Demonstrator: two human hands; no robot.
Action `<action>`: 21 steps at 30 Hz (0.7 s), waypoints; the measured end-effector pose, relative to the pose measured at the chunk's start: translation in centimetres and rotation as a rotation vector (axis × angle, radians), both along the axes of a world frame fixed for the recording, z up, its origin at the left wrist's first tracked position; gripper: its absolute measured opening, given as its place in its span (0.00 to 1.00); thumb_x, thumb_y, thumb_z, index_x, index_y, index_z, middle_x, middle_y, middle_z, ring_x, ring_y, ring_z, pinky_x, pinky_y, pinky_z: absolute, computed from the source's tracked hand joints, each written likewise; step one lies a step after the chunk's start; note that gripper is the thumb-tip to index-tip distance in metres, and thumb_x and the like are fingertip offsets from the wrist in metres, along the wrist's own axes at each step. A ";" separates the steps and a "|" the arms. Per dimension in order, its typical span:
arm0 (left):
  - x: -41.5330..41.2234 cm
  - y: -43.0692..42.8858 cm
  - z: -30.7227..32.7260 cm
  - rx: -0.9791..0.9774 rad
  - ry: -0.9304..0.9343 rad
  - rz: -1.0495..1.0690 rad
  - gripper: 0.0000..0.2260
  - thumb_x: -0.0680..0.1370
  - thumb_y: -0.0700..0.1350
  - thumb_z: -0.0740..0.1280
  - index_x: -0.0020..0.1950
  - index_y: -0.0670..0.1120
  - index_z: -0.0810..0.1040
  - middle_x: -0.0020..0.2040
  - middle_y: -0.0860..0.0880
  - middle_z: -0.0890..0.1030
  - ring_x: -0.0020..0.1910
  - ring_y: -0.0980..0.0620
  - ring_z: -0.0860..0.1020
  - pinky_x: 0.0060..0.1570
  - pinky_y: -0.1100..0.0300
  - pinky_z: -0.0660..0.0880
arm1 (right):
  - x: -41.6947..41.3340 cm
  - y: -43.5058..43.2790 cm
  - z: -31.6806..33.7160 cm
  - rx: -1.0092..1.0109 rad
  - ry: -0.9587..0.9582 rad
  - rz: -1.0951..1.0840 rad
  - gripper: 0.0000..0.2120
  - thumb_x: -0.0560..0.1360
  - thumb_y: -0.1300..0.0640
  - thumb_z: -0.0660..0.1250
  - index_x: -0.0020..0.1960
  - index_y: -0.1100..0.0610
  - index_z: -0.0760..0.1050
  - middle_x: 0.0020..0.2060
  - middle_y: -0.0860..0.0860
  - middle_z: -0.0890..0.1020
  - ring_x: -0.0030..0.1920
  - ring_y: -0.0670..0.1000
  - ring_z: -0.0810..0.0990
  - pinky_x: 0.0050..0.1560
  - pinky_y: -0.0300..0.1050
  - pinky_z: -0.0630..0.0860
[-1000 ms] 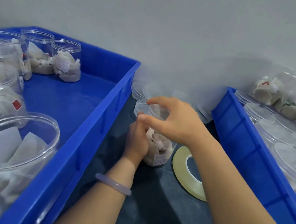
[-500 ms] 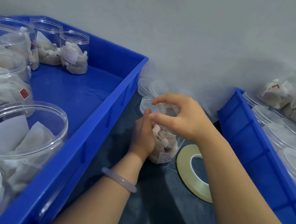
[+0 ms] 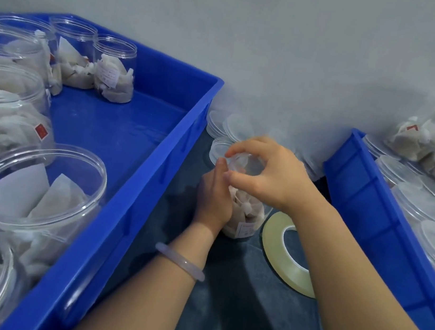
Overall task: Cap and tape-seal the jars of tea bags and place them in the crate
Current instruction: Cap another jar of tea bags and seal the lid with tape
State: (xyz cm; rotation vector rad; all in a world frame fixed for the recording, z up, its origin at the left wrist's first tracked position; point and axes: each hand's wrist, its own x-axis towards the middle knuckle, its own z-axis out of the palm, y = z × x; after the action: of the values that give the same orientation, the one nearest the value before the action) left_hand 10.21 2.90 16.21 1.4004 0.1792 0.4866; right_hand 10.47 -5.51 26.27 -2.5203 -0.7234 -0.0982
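A clear jar of tea bags (image 3: 245, 218) stands on the dark table between two blue crates. My left hand (image 3: 213, 194) wraps round its left side. From above, my right hand (image 3: 268, 171) grips the clear lid (image 3: 248, 164) sitting on the jar's mouth, fingers curled round its rim. A roll of clear tape (image 3: 286, 253) lies flat just right of the jar, partly under my right forearm. The left blue crate (image 3: 135, 190) holds several open jars of tea bags (image 3: 116, 71). The right blue crate (image 3: 370, 212) holds several capped jars (image 3: 411, 196).
Loose clear lids (image 3: 229, 127) lie stacked against the grey wall behind the jar. More capped jars of tea bags (image 3: 430, 137) are piled at the far right. The dark table strip (image 3: 240, 320) runs toward me between the crates.
My right hand has turned on the lid, its fingers shifting round the rim. The left hand keeps its hold on the jar. The camera view shifted slightly.
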 end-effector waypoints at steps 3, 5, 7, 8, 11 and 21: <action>0.2 -0.1 -0.2 -0.001 -0.008 0.014 0.22 0.84 0.50 0.51 0.32 0.53 0.73 0.24 0.57 0.75 0.26 0.65 0.73 0.27 0.71 0.65 | 0.0 0.2 -0.3 -0.029 -0.029 -0.037 0.10 0.67 0.46 0.69 0.47 0.37 0.77 0.52 0.39 0.77 0.53 0.42 0.74 0.51 0.44 0.69; 0.2 -0.1 -0.2 0.006 0.004 0.010 0.22 0.83 0.52 0.50 0.32 0.50 0.72 0.23 0.57 0.74 0.24 0.63 0.71 0.25 0.70 0.64 | 0.1 0.3 -0.3 -0.022 -0.026 -0.059 0.09 0.67 0.46 0.69 0.46 0.36 0.76 0.52 0.39 0.77 0.52 0.41 0.74 0.48 0.43 0.68; 0.2 -0.1 -0.3 0.010 -0.008 0.012 0.21 0.84 0.48 0.51 0.32 0.50 0.70 0.23 0.57 0.74 0.24 0.64 0.71 0.25 0.70 0.64 | 0.1 0.4 -0.4 -0.021 -0.035 -0.082 0.09 0.67 0.45 0.69 0.46 0.36 0.75 0.51 0.39 0.77 0.50 0.41 0.73 0.46 0.43 0.66; 0.2 0.0 -0.3 0.018 -0.017 0.016 0.20 0.84 0.46 0.51 0.32 0.51 0.69 0.23 0.57 0.74 0.24 0.64 0.71 0.25 0.70 0.64 | 0.0 0.5 -0.5 -0.023 -0.043 -0.093 0.08 0.67 0.44 0.68 0.45 0.35 0.75 0.51 0.39 0.76 0.50 0.41 0.73 0.45 0.43 0.66; -0.1 0.0 -0.1 0.033 -0.020 0.007 0.18 0.83 0.46 0.51 0.34 0.51 0.67 0.24 0.55 0.74 0.24 0.65 0.71 0.25 0.70 0.64 | -0.3 0.5 -0.6 -0.012 -0.069 -0.122 0.07 0.67 0.42 0.68 0.43 0.34 0.73 0.50 0.38 0.76 0.50 0.41 0.73 0.45 0.43 0.64; -1.2 0.1 0.0 -0.082 0.049 -0.069 0.25 0.83 0.55 0.50 0.35 0.62 0.81 0.34 0.65 0.81 0.35 0.71 0.78 0.32 0.76 0.70 | -1.5 0.4 -2.6 0.513 -0.158 -0.180 0.13 0.67 0.42 0.73 0.46 0.49 0.83 0.50 0.42 0.83 0.56 0.43 0.78 0.60 0.49 0.73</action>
State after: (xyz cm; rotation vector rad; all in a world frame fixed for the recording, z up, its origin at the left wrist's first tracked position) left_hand 9.01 3.01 16.23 1.3340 0.1876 0.3835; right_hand 8.93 -5.08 23.68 -2.0891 -0.4539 -0.4870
